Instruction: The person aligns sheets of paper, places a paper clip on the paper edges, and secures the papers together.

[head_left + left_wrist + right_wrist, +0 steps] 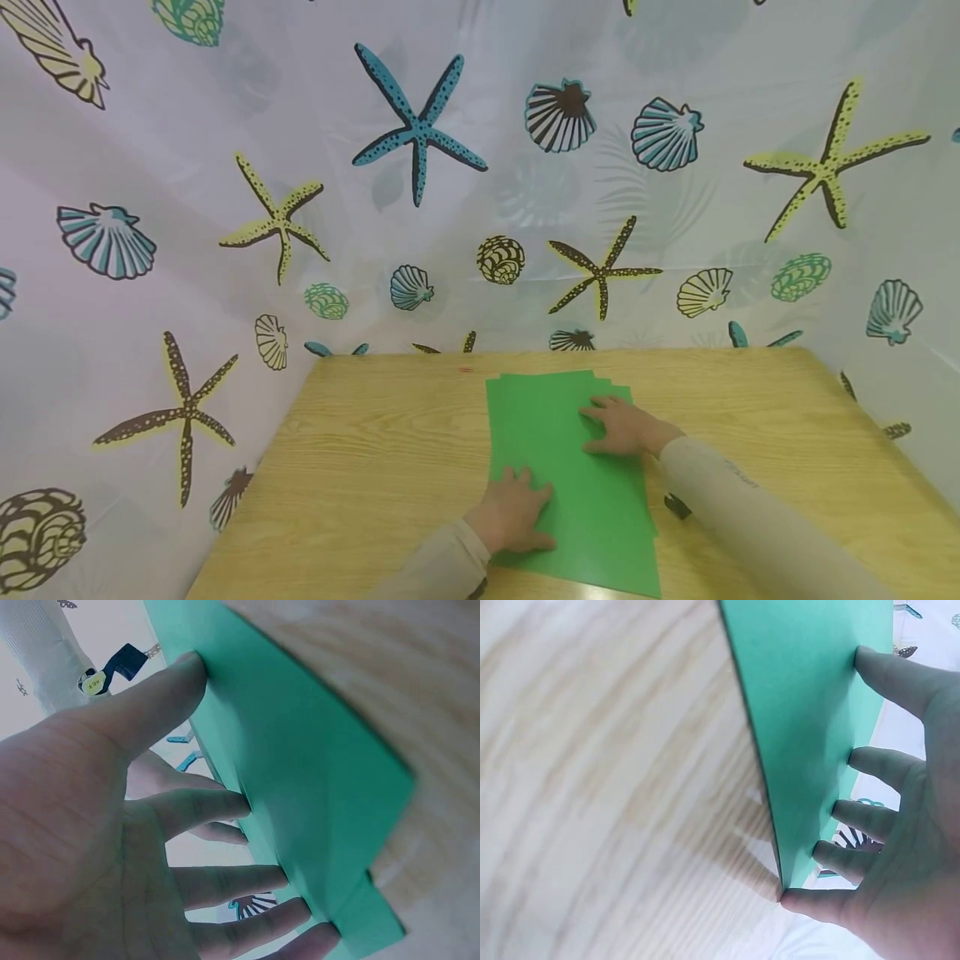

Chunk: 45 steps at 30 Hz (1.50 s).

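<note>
Curtain (495, 200) printed with starfish and shells stands around a wooden counter (390, 450). Green sheets (555, 433) lie flat on it, overlapping with their edges slightly out of line. They look light, thin and bendy, likely to slide over one another and crease if pinched hard; opposite long edges seem the best hold. Left hand (513, 512) and right hand (621, 427) have fingers spread, tips touching the sheets, gripping nothing.

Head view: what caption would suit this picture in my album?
Left hand and right hand touch unevenly stacked green sheets on a wood-grained table.
</note>
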Each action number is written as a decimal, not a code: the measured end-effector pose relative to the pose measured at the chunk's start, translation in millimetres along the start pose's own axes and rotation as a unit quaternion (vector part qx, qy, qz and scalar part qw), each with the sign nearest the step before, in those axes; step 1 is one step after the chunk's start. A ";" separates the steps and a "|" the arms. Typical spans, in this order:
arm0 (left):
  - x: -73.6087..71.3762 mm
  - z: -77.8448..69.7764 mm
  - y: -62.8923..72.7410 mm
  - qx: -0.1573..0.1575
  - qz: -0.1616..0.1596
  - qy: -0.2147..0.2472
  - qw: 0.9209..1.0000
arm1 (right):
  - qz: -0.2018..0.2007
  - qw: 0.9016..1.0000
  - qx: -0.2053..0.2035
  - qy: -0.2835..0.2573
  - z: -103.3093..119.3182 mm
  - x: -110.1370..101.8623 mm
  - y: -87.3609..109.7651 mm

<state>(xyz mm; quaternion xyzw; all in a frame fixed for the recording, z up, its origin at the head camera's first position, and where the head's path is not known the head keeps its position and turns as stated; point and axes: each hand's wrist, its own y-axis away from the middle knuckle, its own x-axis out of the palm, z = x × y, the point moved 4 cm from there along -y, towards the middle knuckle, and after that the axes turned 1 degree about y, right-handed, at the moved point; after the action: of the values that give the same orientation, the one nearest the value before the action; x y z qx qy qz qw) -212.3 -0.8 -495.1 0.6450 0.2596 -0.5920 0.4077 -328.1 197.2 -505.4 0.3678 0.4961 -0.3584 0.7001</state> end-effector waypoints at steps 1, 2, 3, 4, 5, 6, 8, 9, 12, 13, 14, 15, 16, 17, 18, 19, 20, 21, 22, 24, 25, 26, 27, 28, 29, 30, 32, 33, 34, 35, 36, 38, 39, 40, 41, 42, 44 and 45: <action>-0.6 -0.9 0.2 -0.001 0.000 -0.001 1.000 | 0.000 1.000 0.000 0.000 -0.6 0.0 -0.1; -0.8 -1.6 0.1 -0.002 0.000 -0.002 1.000 | 0.000 1.000 -0.001 0.000 -1.1 0.0 -0.2; -0.8 -2.2 -0.3 -0.002 0.000 -0.004 1.000 | 0.001 1.000 0.001 -0.001 -1.7 0.0 -0.2; -0.7 -2.7 -0.7 -0.003 -0.001 -0.005 1.000 | 0.001 1.000 0.001 -0.001 -2.0 -0.2 -0.1; -0.3 -3.1 -1.2 -0.003 -0.001 -0.007 1.000 | 0.002 1.000 0.002 -0.002 -2.3 -0.5 0.1; -0.1 -3.7 -1.5 -0.003 0.000 -0.007 1.000 | 0.001 1.000 -0.001 0.000 -2.1 -0.6 0.2; 0.5 -4.4 -2.1 -0.004 0.001 -0.008 1.000 | 0.002 1.000 0.000 -0.002 -2.2 -1.0 0.6; 0.8 -4.6 -2.2 -0.004 0.002 -0.009 1.000 | 0.003 1.000 0.000 -0.002 -2.4 -0.9 0.5; 1.2 -5.2 -2.2 -0.005 0.003 -0.010 1.000 | 0.001 1.000 -0.005 0.002 -2.7 -1.1 0.3; 1.1 -5.3 -2.1 -0.005 0.002 -0.010 1.000 | 0.000 1.000 -0.004 0.002 -3.0 -1.2 0.2; 1.0 -5.4 -2.0 -0.005 0.002 -0.010 1.000 | -0.001 1.000 -0.006 0.005 -3.2 -1.3 0.0; 0.9 -5.4 -2.0 -0.005 0.001 -0.011 1.000 | -0.001 1.000 -0.005 0.007 -3.7 -1.1 -0.5; 0.6 -5.4 -2.0 -0.005 0.001 -0.011 1.000 | -0.001 1.000 -0.005 0.007 -3.9 -1.2 -0.5; 0.5 -5.5 -1.9 -0.005 0.001 -0.012 1.000 | -0.001 1.000 -0.004 0.006 -4.1 -1.4 -0.6; 0.3 -5.5 -1.9 -0.005 0.000 -0.013 1.000 | -0.001 1.000 -0.004 0.006 -4.4 -1.6 -0.7; 0.3 -5.5 -2.1 -0.006 0.001 -0.012 1.000 | 0.000 1.000 -0.003 0.004 -4.3 -1.9 -0.6; 0.3 -5.5 -2.3 -0.006 0.001 -0.012 1.000 | 0.000 1.000 -0.002 0.002 -4.5 -2.3 -0.5; 0.5 -5.6 -2.5 -0.006 0.001 -0.011 1.000 | 0.000 1.000 -0.001 0.001 -4.9 -2.5 -0.4; 0.4 -5.7 -2.7 -0.006 0.002 -0.008 1.000 | 0.000 1.000 -0.001 -0.002 -4.8 -2.9 -0.2; 0.2 -5.8 -3.0 -0.007 0.003 -0.004 1.000 | 0.000 1.000 0.000 -0.004 -4.9 -3.1 -0.2; 0.2 -5.9 -3.3 -0.007 0.004 -0.001 1.000 | 0.000 1.000 0.000 -0.005 -5.1 -3.0 -0.2; 0.4 -5.8 -3.6 -0.007 0.004 0.000 1.000 | 0.000 1.000 -0.002 -0.002 -5.2 -2.9 -0.3; 0.5 -5.8 -3.9 -0.007 0.005 0.000 1.000 | 0.001 1.000 -0.001 -0.004 -5.5 -2.5 -0.3; 0.5 -5.8 -4.0 -0.007 0.005 0.001 1.000 | 0.002 1.000 0.000 -0.004 -5.5 -2.3 -0.3; 0.6 -5.7 -4.1 -0.006 0.005 0.001 1.000 | 0.003 1.000 0.000 -0.004 -5.6 -2.3 -0.2; 0.6 -5.6 -4.2 -0.005 0.004 0.001 1.000 | 0.004 1.000 0.000 -0.004 -5.9 -2.3 -0.1; 1.3 -5.2 -4.4 -0.002 0.003 -0.002 1.000 | 0.004 1.000 0.000 -0.004 -5.9 -2.5 0.0; 1.5 -4.9 -4.5 -0.001 0.001 -0.002 1.000 | 0.005 1.000 0.003 -0.007 -6.1 -2.6 0.0; 1.6 -4.5 -4.6 0.000 0.000 -0.002 1.000 | 0.005 1.000 0.002 -0.007 -6.1 -2.6 -0.2; 1.6 -4.2 -4.6 0.001 -0.001 -0.002 1.000 | 0.003 1.000 0.000 -0.006 -5.7 -2.7 -0.5; 1.6 -3.8 -4.6 0.001 -0.002 -0.002 1.000 | 0.003 1.000 0.001 -0.006 -6.0 -2.5 -0.8; 1.5 -3.1 -4.7 0.001 -0.002 -0.001 1.000 | 0.002 1.000 0.002 -0.004 -6.3 -2.1 -1.2; 1.1 -2.9 -4.6 0.001 -0.003 0.000 1.000 | 0.002 1.000 0.002 -0.002 -6.5 -1.9 -1.3; 0.7 -2.8 -4.5 0.001 -0.002 -0.001 1.000 | 0.001 1.000 0.003 -0.001 -6.9 -1.8 -1.3; 0.3 -2.8 -4.4 0.002 -0.002 -0.003 1.000 | 0.001 1.000 0.003 0.000 -7.2 -1.7 -1.3; 0.2 -2.9 -4.2 0.002 -0.002 -0.004 1.000 | 0.002 1.000 0.007 -0.002 -7.6 -1.8 -1.0; -0.3 -3.2 -4.0 0.003 -0.003 -0.008 1.000 | 0.001 1.000 0.007 -0.001 -7.4 -2.0 -0.6; -0.1 -3.3 -4.1 0.004 -0.003 -0.009 1.000 | 0.000 1.000 0.007 -0.001 -7.1 -2.1 -0.4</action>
<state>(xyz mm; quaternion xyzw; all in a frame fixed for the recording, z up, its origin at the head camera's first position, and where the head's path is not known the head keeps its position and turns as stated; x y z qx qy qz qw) -213.8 4.2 -496.0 0.6403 0.2555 -0.6005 0.4052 -332.1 203.5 -505.2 0.3726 0.4926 -0.3622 0.6981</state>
